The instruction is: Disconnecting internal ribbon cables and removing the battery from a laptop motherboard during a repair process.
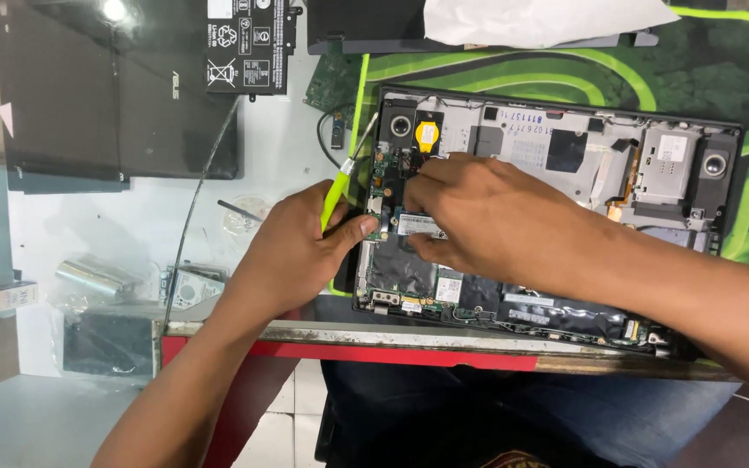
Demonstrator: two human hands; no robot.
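Note:
An opened laptop base (617, 156) lies on the table with its circuit board (409, 277) and a yellow coin cell (427, 133) exposed. My left hand (305, 243) grips a yellow-green screwdriver (340, 178), its tip pointing up and away near the laptop's left edge. The thumb of that hand rests at the board's left side. My right hand (487, 217) reaches in from the right, and its fingers pinch a small white-labelled card (418, 225) that sits on the board.
A closed black laptop (88, 95) lies at the far left under glass. A black battery pack (249, 43) and white paper (548, 17) sit at the back. A green-patterned mat (739, 78) lies under the open laptop. Small metal parts (97, 277) are at the left.

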